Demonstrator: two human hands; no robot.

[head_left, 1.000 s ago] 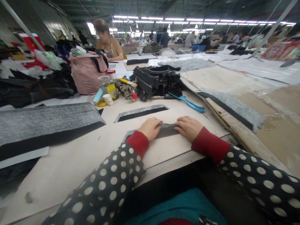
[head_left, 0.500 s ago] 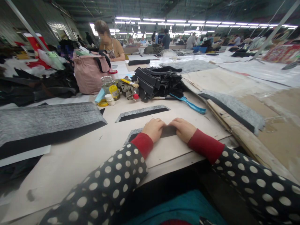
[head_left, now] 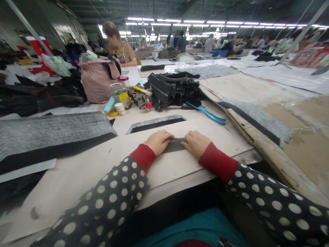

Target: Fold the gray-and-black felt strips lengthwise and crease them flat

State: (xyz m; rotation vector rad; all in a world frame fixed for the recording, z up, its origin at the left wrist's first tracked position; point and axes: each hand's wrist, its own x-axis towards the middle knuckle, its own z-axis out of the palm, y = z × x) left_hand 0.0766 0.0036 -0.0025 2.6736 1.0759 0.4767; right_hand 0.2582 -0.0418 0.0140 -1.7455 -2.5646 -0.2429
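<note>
A dark strip of fabric (head_left: pixel 175 146) lies on the pale board (head_left: pixel 123 161) in front of me, its ends covered by my hands. My left hand (head_left: pixel 158 141) pinches the strip's upper edge near its left part. On its right part, my right hand (head_left: pixel 196 143) has its bent fingers closed on the same edge. A small gap separates the two hands. Just beyond them rests another strip, grey and black (head_left: pixel 157 124), flat and untouched.
A large grey-and-black piece (head_left: pixel 56 132) lies at left. Behind are a pink bag (head_left: pixel 96 82), a glass jar (head_left: pixel 117 89), a white bottle (head_left: pixel 120 109), a stack of black pieces (head_left: pixel 167 89) and a blue-handled brush (head_left: pixel 212 117). Layered cardboard (head_left: pixel 267 147) stands at right. A person (head_left: pixel 120 48) sits beyond.
My left hand has moved left along the strip and my right hand slightly left. The gap between them is wider, and the grey-edged left end of the strip no longer shows.
</note>
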